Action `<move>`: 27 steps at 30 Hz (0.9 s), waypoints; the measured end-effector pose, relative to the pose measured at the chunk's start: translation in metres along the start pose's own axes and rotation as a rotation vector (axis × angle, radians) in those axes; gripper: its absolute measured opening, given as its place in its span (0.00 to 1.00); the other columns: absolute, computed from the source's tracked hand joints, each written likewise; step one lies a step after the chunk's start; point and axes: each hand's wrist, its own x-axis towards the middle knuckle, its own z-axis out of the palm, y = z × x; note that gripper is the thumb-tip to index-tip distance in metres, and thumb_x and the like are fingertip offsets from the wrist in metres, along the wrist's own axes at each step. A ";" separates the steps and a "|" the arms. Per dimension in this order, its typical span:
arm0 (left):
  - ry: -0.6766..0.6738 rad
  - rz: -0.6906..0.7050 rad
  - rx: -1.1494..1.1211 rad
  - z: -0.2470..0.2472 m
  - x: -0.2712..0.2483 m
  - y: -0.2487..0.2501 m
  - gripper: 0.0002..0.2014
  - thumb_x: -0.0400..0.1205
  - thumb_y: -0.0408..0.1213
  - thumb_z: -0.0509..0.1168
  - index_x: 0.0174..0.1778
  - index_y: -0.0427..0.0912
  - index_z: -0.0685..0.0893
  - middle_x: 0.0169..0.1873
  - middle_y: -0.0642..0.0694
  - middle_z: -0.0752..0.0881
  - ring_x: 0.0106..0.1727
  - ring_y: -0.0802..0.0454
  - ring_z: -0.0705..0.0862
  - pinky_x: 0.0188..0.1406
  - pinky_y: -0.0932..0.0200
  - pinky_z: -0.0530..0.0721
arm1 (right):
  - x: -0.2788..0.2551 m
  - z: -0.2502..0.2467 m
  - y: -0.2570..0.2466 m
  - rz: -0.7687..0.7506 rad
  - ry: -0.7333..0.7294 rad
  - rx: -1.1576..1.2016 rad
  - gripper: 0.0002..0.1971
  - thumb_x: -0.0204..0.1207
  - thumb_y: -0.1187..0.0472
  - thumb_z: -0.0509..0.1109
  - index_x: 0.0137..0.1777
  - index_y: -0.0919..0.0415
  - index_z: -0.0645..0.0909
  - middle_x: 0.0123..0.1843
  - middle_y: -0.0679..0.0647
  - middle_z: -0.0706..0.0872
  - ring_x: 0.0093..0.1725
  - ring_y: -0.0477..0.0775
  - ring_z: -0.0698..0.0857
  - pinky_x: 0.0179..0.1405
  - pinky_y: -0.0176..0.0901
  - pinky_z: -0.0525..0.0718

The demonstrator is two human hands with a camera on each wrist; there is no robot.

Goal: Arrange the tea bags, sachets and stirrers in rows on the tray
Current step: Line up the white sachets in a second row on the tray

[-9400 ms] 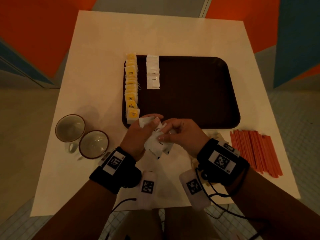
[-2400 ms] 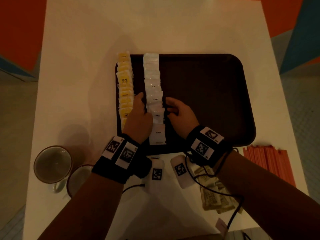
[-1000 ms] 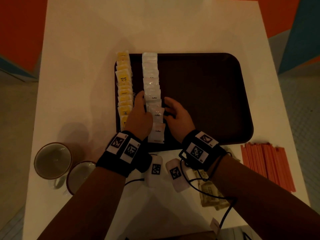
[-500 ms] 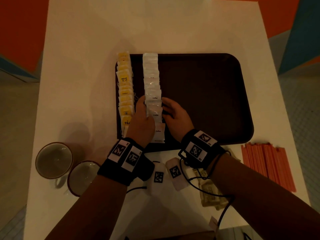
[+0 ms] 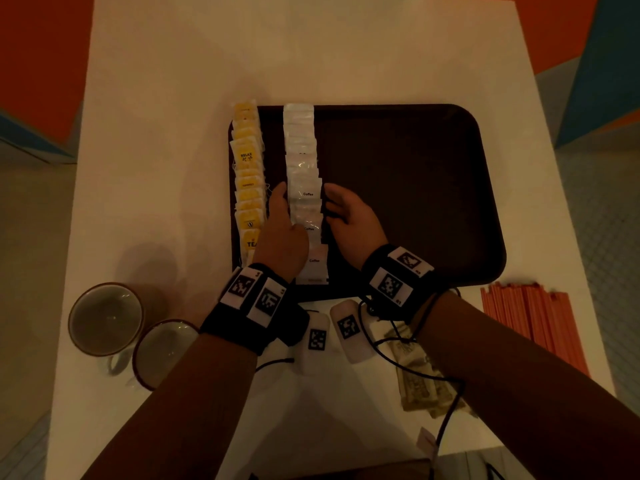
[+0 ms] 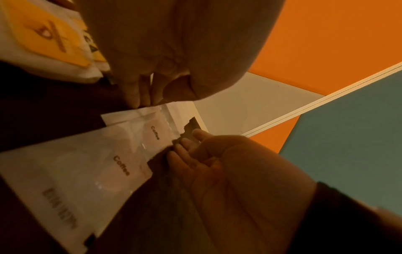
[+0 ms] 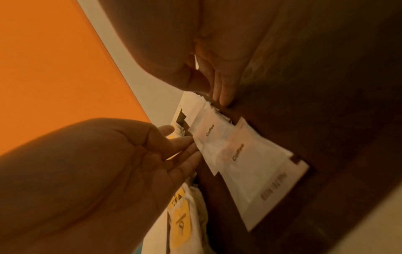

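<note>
A dark brown tray [image 5: 398,202] lies mid-table. Yellow tea bags [image 5: 247,174] form an overlapping row along its left edge. Beside them runs a row of white coffee sachets [image 5: 301,161] from the far rim to the near rim. My left hand [image 5: 282,209] lies against the left side of this row and my right hand [image 5: 337,206] against the right side. The wrist views show straight fingers [image 6: 139,92] [image 7: 217,89] touching the sachets' edges [image 6: 152,135] [image 7: 217,134], gripping nothing. Orange stirrers [image 5: 530,323] lie off the tray at the right.
Two empty cups [image 5: 105,318] [image 5: 166,351] stand at the near left of the white table [image 5: 156,133]. Brown paper sachets [image 5: 415,386] lie under my right forearm near the front edge. The tray's right two thirds is bare.
Since the earliest frame the white row has grown down to the tray's near rim. My hands left the sachets held before the tray and now flank the row; they barely moved in the last second.
</note>
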 end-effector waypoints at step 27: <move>-0.114 -0.099 -0.147 0.009 -0.049 -0.008 0.35 0.78 0.16 0.51 0.80 0.45 0.52 0.72 0.41 0.71 0.66 0.49 0.77 0.64 0.50 0.80 | -0.049 -0.007 0.024 0.135 -0.073 -0.110 0.26 0.76 0.76 0.58 0.72 0.56 0.70 0.73 0.55 0.72 0.69 0.51 0.76 0.68 0.50 0.79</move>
